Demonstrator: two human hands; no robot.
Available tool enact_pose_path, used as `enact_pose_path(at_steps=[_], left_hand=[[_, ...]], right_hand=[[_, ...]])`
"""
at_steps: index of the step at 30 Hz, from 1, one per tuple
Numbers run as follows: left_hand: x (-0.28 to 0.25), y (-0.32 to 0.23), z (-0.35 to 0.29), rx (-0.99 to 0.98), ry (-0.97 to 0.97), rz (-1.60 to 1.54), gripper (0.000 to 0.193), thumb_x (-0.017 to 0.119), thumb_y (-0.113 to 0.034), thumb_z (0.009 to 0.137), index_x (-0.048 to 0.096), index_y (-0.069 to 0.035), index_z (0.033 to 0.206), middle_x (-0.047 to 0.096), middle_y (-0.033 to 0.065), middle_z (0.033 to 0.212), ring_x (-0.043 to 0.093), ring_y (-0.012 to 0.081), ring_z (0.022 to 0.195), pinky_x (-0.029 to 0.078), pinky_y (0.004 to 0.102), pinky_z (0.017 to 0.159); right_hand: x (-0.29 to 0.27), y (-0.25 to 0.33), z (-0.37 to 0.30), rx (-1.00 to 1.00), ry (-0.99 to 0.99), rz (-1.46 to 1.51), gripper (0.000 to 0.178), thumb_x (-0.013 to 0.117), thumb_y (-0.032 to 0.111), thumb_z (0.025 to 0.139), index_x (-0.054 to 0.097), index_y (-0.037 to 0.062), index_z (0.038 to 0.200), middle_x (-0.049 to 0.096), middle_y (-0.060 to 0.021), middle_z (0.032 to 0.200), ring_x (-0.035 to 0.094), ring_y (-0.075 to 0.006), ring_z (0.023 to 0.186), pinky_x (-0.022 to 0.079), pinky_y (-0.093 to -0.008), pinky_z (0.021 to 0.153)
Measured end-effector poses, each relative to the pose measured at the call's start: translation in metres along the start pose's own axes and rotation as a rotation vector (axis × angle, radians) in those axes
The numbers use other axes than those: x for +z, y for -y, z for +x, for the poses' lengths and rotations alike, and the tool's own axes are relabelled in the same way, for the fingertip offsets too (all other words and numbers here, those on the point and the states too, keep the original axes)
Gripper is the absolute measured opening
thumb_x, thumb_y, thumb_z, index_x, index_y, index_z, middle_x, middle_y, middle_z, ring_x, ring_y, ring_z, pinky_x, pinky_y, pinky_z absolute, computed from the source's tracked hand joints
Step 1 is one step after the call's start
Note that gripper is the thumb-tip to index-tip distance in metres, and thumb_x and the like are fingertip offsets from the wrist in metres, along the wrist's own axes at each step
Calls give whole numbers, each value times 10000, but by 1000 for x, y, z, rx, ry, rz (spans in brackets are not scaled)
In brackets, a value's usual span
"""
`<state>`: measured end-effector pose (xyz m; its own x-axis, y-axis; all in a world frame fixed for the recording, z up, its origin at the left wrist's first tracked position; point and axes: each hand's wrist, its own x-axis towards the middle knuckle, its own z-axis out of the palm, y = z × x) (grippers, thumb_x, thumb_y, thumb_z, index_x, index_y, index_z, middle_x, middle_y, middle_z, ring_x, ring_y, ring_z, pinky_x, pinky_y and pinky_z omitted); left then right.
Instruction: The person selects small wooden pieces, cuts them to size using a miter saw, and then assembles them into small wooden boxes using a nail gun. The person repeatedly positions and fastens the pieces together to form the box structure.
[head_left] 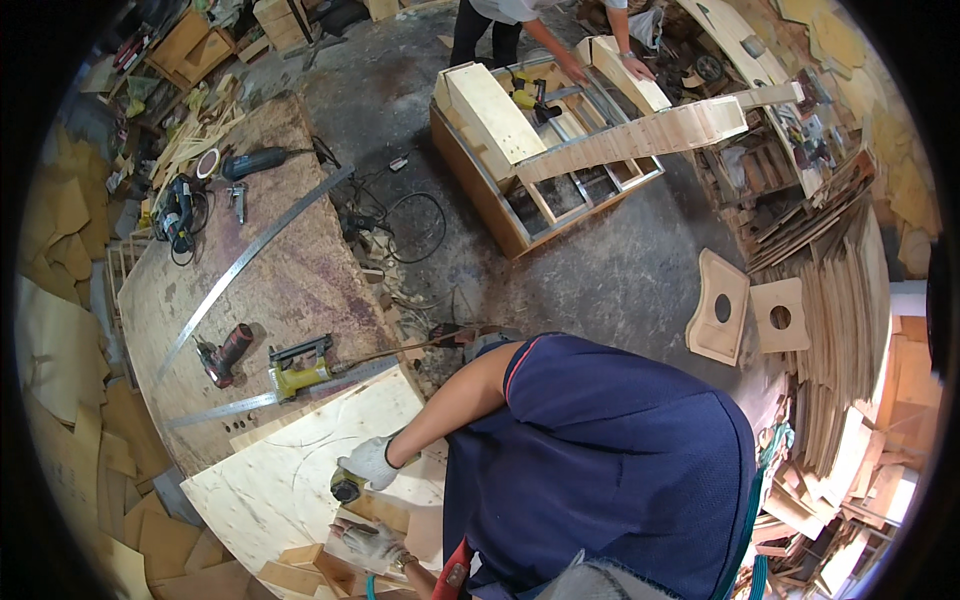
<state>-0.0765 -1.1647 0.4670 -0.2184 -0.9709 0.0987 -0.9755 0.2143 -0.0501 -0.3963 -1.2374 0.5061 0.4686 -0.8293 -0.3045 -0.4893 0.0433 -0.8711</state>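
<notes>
Over the pale plywood sheet (300,440) on the workbench, my right hand (372,463), in a white glove, is closed on a compact yellow-green and black power tool (347,488); its exact kind is partly hidden. My left hand (368,541), also gloved and with a watch at the wrist, rests just below it with fingers stretched out beside small wooden pieces (310,570). Curved lines are drawn on the sheet. My navy shirt fills the lower middle.
A yellow-green nail gun (300,375), a red and black cordless drill (226,355), a long metal ruler (250,255) and a grinder (250,162) lie on the bench (290,230). Beyond, another person's hands (640,68) touch a wooden cabinet frame (515,220). Boards (840,330) are stacked right.
</notes>
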Motion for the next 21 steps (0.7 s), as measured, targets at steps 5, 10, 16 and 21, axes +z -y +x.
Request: enact_pose_path(at_steps=[5,10,16,21], left_hand=[[14,11,2,43,-81,-60,1038,380,-768,1014,303,56,1639,305,270,1703,293,407,1584,254,497,1296],[14,15,-5,31,-88,-59,961,497,-658,1011,307,38,1645,308,264,1705,294,402,1586,260,493,1296],[9,9,5,50,-85,-61,928,552,-581,992,308,29,1648,304,254,1711,290,395,1590,258,492,1298],[8,5,2,38,-89,-57,910,598,-518,977,308,21,1651,300,246,1715,286,389,1594,255,490,1300]], right_hand=[[1,2,0,-11,-12,-15,760,814,280,748,496,-36,1362,734,-269,995,730,-452,953,575,-535,809],[9,2,0,-49,-10,-28,768,789,249,747,456,-37,1377,730,-266,964,725,-467,930,573,-547,782],[5,1,0,-31,-9,-46,777,795,251,753,462,-36,1393,732,-267,985,728,-462,944,574,-538,795],[4,5,-3,-19,-3,-47,755,790,248,758,474,-28,1385,735,-265,990,732,-457,933,575,-539,790]])
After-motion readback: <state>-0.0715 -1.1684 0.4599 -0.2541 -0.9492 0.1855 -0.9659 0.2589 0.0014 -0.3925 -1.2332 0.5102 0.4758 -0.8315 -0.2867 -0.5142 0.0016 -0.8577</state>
